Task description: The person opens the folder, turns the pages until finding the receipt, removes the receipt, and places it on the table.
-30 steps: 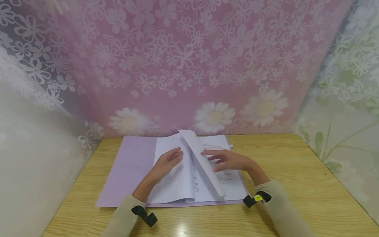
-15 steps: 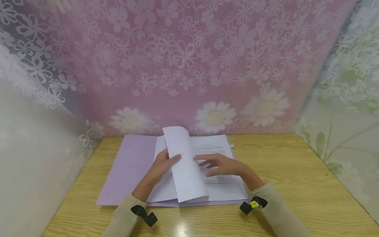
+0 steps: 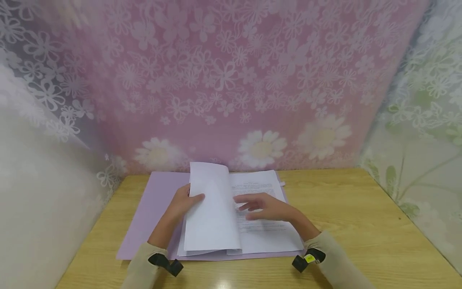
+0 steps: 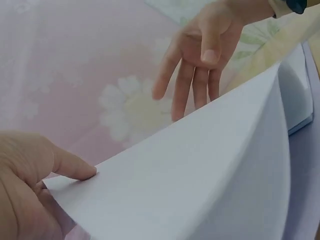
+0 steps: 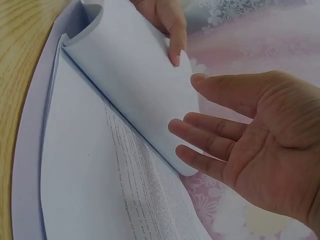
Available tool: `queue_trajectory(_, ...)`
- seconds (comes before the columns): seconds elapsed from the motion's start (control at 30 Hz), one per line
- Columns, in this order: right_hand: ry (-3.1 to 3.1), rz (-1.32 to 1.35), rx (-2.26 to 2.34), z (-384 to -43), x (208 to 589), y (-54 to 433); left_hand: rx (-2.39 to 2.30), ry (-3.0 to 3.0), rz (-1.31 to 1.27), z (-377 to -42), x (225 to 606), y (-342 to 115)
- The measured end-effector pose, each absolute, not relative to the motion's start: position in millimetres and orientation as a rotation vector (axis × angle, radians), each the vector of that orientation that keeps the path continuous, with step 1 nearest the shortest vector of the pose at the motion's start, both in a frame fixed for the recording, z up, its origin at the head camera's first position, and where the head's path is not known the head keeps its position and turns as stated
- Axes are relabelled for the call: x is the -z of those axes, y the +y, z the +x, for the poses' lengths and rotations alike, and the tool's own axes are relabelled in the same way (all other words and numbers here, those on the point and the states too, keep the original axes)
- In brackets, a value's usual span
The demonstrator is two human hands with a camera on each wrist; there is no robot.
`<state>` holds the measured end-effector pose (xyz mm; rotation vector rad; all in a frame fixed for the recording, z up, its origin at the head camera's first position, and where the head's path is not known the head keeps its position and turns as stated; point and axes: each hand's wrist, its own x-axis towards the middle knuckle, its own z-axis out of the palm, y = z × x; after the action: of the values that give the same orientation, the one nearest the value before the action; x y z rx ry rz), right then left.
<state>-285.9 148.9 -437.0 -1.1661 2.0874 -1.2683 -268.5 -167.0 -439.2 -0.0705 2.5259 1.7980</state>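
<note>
A purple folder (image 3: 155, 212) lies spread on the table with white printed pages (image 3: 265, 237) in it. My left hand (image 3: 182, 204) pinches the outer edge of a lifted white page (image 3: 213, 216), thumb on top and fingers behind it. In the left wrist view the page (image 4: 175, 165) bows upward away from the thumb. My right hand (image 3: 267, 206) hovers over the printed right-hand page, fingers spread and holding nothing. The right wrist view shows this hand (image 5: 260, 135) apart from the curved page (image 5: 130, 75). The fingers of the left hand under the page are mostly hidden.
The folder rests on a wood-grain table (image 3: 335, 208). A pink flowered cloth (image 3: 231, 100) hangs right behind the table's back edge. Pale flowered sheets stand at the left and right sides. A small white tab (image 3: 282, 183) sticks out at the folder's right edge.
The lifted page has swung from right to left. My left hand took hold of its edge and drew it leftward. My right hand moved slightly left, staying over the right-hand page.
</note>
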Motion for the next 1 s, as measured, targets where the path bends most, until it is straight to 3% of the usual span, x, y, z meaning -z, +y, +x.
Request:
queue_trajectory(0.47,2.218,-1.065,1.394,-298,422,171,-1.482,2.650,-0.300,-266,454,-197)
queue_trajectory(1.0,2.468,-0.752,1.574,-361,402,219,-1.023,2.990,0.122,-263,480,-215)
